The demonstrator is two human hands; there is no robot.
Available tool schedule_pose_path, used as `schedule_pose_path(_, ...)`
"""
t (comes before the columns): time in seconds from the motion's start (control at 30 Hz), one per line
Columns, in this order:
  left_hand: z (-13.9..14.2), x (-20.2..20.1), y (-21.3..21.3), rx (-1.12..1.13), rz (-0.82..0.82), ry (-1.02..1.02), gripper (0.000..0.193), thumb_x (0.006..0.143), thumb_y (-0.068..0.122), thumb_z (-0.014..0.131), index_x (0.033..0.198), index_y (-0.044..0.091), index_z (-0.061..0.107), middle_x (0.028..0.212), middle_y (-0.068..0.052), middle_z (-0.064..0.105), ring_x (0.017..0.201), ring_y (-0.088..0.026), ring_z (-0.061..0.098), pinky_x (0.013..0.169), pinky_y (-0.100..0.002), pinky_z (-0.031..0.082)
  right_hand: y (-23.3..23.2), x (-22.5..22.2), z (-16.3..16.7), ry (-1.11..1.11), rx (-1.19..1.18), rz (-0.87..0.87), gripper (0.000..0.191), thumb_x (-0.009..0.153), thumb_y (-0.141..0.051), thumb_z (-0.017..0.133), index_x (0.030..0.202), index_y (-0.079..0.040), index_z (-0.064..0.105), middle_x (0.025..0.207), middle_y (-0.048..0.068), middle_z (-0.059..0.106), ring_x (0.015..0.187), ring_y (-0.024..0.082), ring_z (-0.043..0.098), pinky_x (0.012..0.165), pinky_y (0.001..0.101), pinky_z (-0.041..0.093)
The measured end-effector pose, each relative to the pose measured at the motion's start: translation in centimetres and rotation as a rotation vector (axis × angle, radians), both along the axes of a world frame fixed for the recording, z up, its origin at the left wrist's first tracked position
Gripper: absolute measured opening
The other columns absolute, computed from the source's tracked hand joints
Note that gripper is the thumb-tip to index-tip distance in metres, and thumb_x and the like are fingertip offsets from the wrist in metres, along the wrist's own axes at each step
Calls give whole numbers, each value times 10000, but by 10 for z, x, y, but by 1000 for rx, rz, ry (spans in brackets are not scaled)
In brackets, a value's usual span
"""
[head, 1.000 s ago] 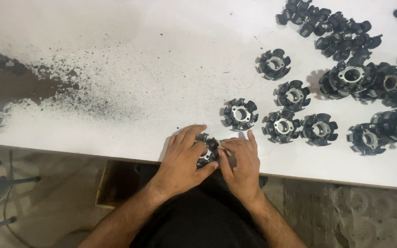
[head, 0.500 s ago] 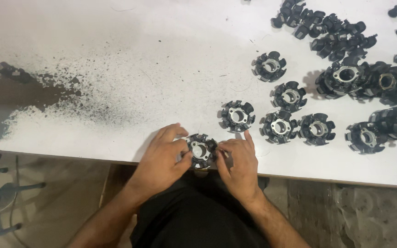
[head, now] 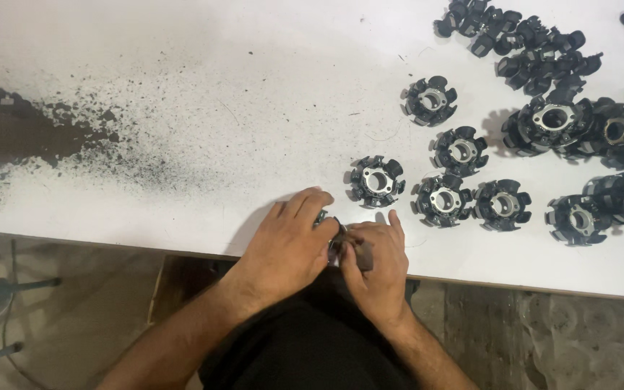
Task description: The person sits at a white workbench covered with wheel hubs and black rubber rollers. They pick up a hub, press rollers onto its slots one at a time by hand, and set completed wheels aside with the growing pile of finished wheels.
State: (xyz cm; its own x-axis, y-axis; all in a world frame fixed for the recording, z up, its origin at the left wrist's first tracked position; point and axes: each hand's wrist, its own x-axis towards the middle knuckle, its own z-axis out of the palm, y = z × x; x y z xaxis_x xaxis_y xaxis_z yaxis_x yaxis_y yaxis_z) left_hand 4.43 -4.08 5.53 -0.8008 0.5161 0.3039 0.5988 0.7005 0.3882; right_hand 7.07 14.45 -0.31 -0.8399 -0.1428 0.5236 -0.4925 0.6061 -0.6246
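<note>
Head view shows both hands together at the near edge of the table (head: 182, 65), closed around one small dark round part (head: 332, 235) that is almost fully covered by them. The left hand (head: 287, 235) lies curled over the part from the left side, and the right hand (head: 377, 263) pinches it from the right with the fingers bent in. Just beyond the hands, toward the right side of the table, five finished-looking round parts with black blocks around a metal ring (head: 377, 180) lie in a loose group, each apart from the others. Judging from this, several pieces are already done and laid out, and the one in the hands is in work. At the far right corner there is a heap of small black pieces (head: 521, 43) and more round parts (head: 550, 119) stacked close together, so much seems to be left. A dark patch of worn paint and black specks (head: 30, 137) covers the left side of the table. What the fingers do exactly on the part I cannot tell, because the hands hide it. The pile on the right is cut off by the picture edge.
</note>
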Motion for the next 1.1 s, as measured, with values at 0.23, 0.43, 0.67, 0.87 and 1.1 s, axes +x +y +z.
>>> schedule_pose_path(0.23, -30, -1, -7, 34, 120, -213, 256, 853, 191, 763, 1038, 27, 692, 1319, -144, 572, 1156, -308, 587, 976, -467, 485, -5, 8, -8, -21, 20, 16, 271, 831, -6, 738, 1068, -54, 617, 1029, 101, 692, 1036, 275, 680, 1228, 606, 327)
schedule_pose_path(0.43, -37, 7, -12, 223, 158, -82, 161, 856, 160, 766, 997, 87, 735, 1285, -80, 636, 1154, -264, 603, 971, -425, 491, -8, 10, -3, 9, 80, 3, 282, 820, -10, 782, 1057, -69, 641, 1004, 72, 695, 1007, 243, 676, 1216, 589, 333)
schedule_pose_path(0.67, -44, 11, -10, 302, 167, -11, 152, 804, 126, 798, 934, 83, 732, 1286, -101, 626, 1201, -272, 578, 1015, -445, 460, -10, 4, 7, -30, 55, 18, 224, 820, -19, 779, 1007, -73, 668, 930, 60, 702, 883, 237, 694, 1163, 577, 416)
schedule_pose_path(0.87, -50, 12, -2, 356, 180, -52, 148, 838, 133, 794, 932, 61, 706, 1296, -110, 627, 1162, -266, 584, 985, -439, 463, -7, 1, 13, -81, 44, 46, 188, 833, -25, 776, 981, -77, 673, 909, 55, 709, 844, 239, 698, 1158, 578, 422)
schedule_pose_path(1.1, -61, 11, 3, 348, 211, 23, 95, 836, 67, 717, 865, 28, 635, 1232, -129, 642, 1096, -259, 596, 945, -459, 453, -7, 1, 10, -111, 56, 42, 181, 832, -22, 776, 977, -73, 680, 909, 51, 720, 821, 205, 702, 1162, 588, 416)
